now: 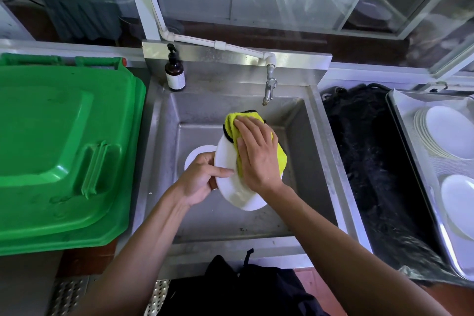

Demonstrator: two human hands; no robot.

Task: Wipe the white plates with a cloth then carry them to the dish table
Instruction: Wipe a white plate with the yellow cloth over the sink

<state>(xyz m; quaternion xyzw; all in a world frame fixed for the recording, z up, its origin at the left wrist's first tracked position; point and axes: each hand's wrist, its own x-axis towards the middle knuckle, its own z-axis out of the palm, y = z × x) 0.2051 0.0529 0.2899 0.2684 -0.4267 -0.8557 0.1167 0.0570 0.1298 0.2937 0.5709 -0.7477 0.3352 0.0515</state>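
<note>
Dark apron (246, 287) at the bottom edge, then our two forearms reaching over the steel sink (164, 151).

Left hand (202, 179) grips the white plate (225, 161) at its left rim, thumb lying across the face, fingers curled behind. Plate is held tilted above the basin, not resting on it. Right hand (256, 154) lies flat, fingers straight and together, pressing the yellow cloth (256, 146) onto the plate's upper right part. Second plate (196, 155) sits on the sink floor, partly hidden behind the held one.

Handling, our read:
- plate looks rigid and glazed, probably ceramic or melamine, cannot tell which; treat as breakable over steel
- lower face looks damp, so likely slick; rim pinch with thumb on top is the right hold, keep fingers under the lip
- cloth is soft, thick pile, conforms to the plate; flat palm pressure works, left hand must brace against it
- one plate seems light enough for one hand

Wiped stacks (446, 133) sit on the metal tray (400, 120) at right, more plates (459, 200) below them. Green bin lid (61, 151) left, pump bottle (175, 72) and tap (269, 84) at the back of the sink.
</note>
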